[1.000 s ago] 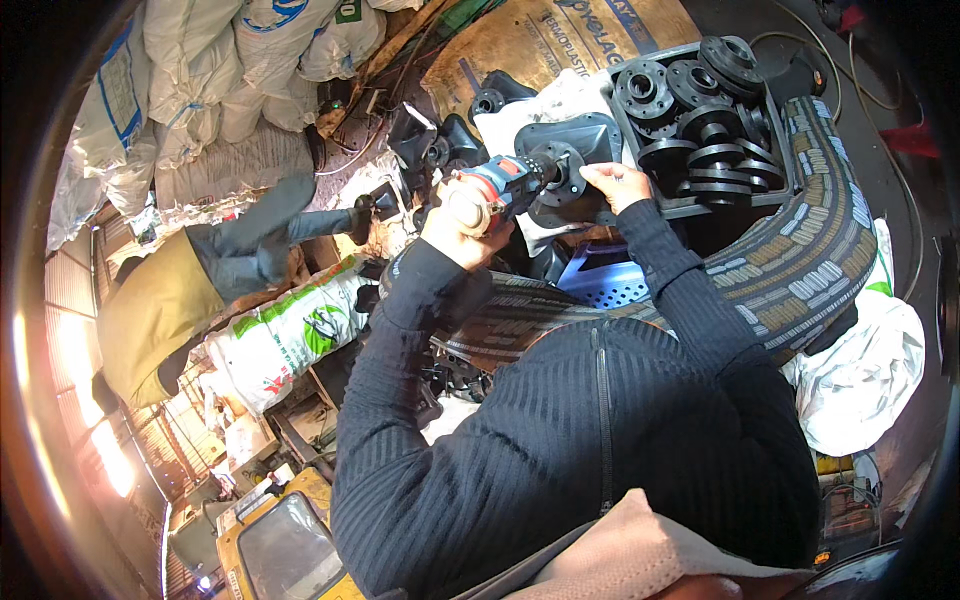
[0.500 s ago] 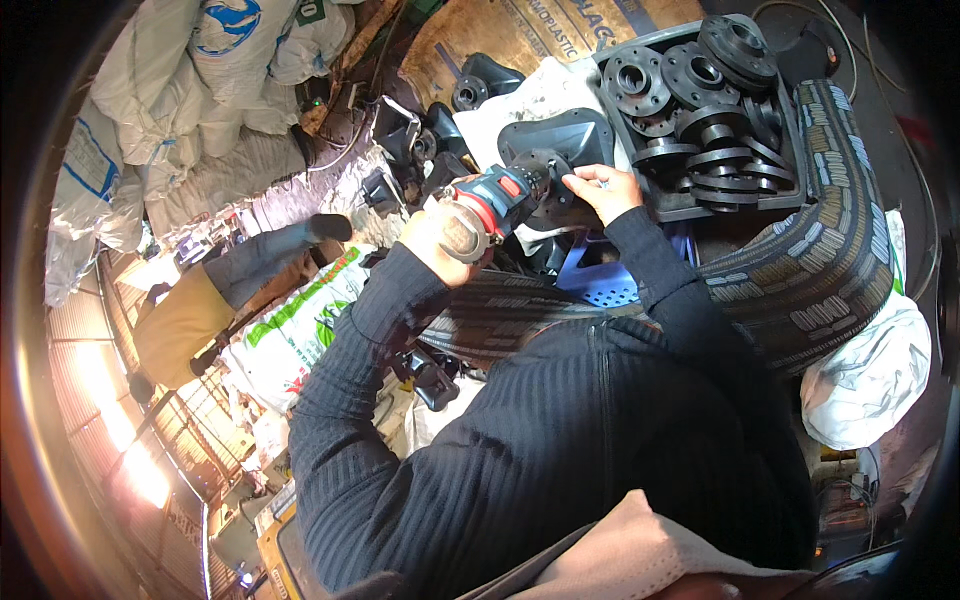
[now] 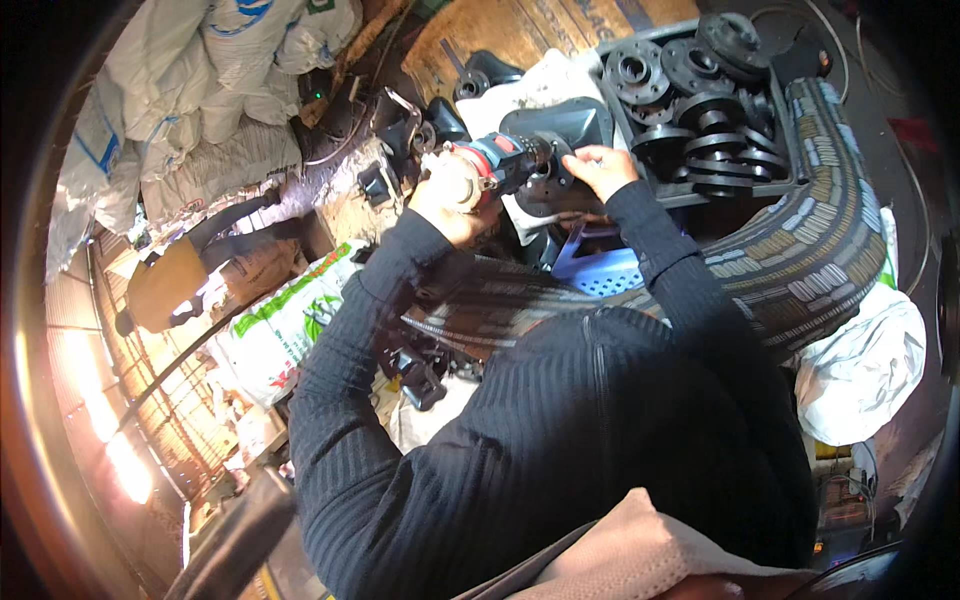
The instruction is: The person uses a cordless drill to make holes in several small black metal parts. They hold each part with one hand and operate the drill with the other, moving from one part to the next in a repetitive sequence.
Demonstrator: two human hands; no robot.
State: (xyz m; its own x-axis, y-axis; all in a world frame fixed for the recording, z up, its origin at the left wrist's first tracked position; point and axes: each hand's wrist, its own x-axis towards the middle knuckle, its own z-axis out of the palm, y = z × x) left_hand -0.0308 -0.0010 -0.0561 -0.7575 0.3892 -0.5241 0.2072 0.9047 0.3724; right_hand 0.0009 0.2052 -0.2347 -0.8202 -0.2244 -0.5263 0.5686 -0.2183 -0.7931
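My left hand (image 3: pixel 448 208) is wrapped round a blue and black cordless drill (image 3: pixel 512 160) with a red ring. Its nose points right, against a round black flange (image 3: pixel 548 188). This flange is on a black plastic part with a wide rounded plate (image 3: pixel 575 125), lying on white cloth. At the flange's right side, my right hand (image 3: pixel 602 172) has its thumb and fingertips pinched together. Whatever is between those fingertips is too small to make out. The drill's tip is partly hidden against the flange.
A grey crate (image 3: pixel 690 200) of black flanged discs (image 3: pixel 708 120) stands to the right. Below the work are a blue perforated plastic stool (image 3: pixel 605 275) and a patterned padded roll (image 3: pixel 800 265). White sacks (image 3: pixel 230 90) are piled at left, where another person (image 3: pixel 165 285) is bent over.
My left hand and the drill have shifted slightly; my right hand stays by the flange. The other person has moved in the left background. A dark blurred shape has appeared at lower left.
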